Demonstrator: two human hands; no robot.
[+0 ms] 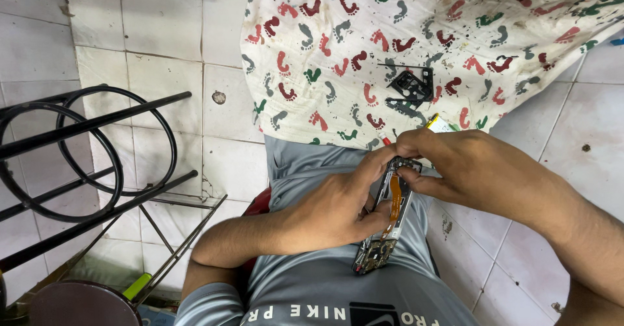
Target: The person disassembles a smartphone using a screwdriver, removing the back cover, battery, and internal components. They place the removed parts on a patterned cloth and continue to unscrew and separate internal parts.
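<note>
An opened phone (385, 217) with its back off shows an orange flex cable and bare circuit board. My left hand (328, 210) grips its left side over my lap. My right hand (465, 170) pinches the phone's upper end with thumb and fingers. Several black plastic phone parts (409, 87) lie on a white cloth with a coloured footprint pattern (364, 46) just beyond my hands. A small yellow piece (437, 124) and a red bit (386, 141) peek out behind my right fingers.
A black metal stand with rings and bars (84, 163) is at the left on the white tiled floor (169, 59). A dark round seat (81, 305) and a green handle (138, 286) sit at the bottom left. My grey shirt (338, 293) fills the bottom.
</note>
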